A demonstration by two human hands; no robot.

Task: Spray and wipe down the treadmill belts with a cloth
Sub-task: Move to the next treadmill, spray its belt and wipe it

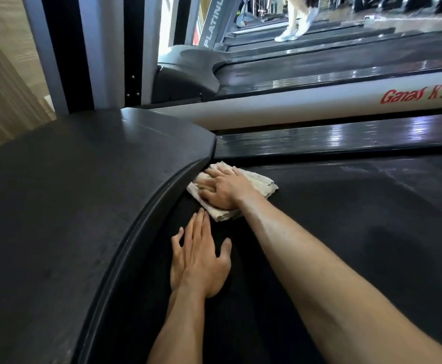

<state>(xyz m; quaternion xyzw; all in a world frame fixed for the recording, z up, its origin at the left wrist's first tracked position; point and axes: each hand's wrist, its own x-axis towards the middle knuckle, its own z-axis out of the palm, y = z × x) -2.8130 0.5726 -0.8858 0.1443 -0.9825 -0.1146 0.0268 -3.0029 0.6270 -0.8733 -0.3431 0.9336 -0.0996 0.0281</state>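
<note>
Black plastic forms the motor cover (78, 179) at the left, its curved lip running down toward the camera. Just right of that lip, the left hand (199, 261) is laid flat on the belt (346, 232), fingers straight and slightly spread, nothing held; it seems to be used as a brace. Beyond it, the cloth (262, 183), pale, folded and somewhat grubby, is pressed onto the belt where belt, cover lip and side rail (346, 139) meet. The right hand (225, 189) is spread over the cloth, fingers extended toward the cover, pushing down rather than gripping. No spray bottle is to be seen. Faint pale streaks are visible on the belt at the far right, though whether these are dust or drying spray cannot be told through the blur. The front corner is judged to be under the wipe now; most of the belt toward the right looks yet to be covered. Further treadmills (319, 61) are lined up behind, a walker's white shoes (293, 31) on one.
</note>
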